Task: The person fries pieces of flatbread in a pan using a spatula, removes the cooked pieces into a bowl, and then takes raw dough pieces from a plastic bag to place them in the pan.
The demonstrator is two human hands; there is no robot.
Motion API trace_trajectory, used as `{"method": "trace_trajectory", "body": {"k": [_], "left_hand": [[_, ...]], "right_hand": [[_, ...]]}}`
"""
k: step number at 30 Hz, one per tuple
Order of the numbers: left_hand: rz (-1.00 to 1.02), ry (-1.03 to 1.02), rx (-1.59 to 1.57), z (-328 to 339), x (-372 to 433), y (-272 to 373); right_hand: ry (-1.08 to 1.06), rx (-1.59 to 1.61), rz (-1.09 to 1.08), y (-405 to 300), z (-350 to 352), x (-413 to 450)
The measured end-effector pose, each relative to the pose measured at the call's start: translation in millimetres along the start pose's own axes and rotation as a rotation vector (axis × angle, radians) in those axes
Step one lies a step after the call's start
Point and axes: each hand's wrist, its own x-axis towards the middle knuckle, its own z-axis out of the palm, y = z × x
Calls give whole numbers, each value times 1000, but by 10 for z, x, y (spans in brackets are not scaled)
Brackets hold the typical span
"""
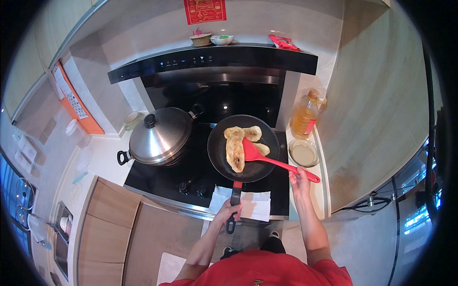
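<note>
My left hand point(229, 211) grips the black handle of a dark frying pan point(219, 162), which sits over the right side of the black glass cooktop point(157, 180). In my right hand point(300, 181) is a red spatula point(275, 162), held near the end of its handle. Its blade rests in the pan against browned, flat pieces of food point(234, 152). One long piece lies left of the blade, and paler pieces show behind and to the right of it. The blade hides part of the food. I cannot tell what the food is.
A lidded steel wok point(161, 137) stands left of the pan. On the right ledge are an oil bottle point(305, 118) and a shallow dish point(304, 153). Paper sheets point(256, 205) cover the cooktop's front edge below the pan. The range hood point(229, 59) juts out above.
</note>
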Motion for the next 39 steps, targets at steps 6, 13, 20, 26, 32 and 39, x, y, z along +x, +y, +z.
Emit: {"method": "trace_trajectory", "body": {"k": [6,13,20,26,32,39], "left_hand": [[86,-71,-68,207,290,318],[-11,10,-116,475,-121,261],[-95,-14,-190,590,-397,400],[-147,-27,-180,622,-509,485],[-194,-50,-236,504,-482,357],[-148,-67,-219,390,-279,310]], "right_hand": [[-16,54,-38,-235,266,73],[-116,71,-72,-761,356,343],[-262,-261,-492,-919,577,264],[-1257,-1149,-1276,-616,532,110],[-1110,-1067,-1306,-583,507,-149],[-1156,-1236,-1213,-702,479,-120]]}}
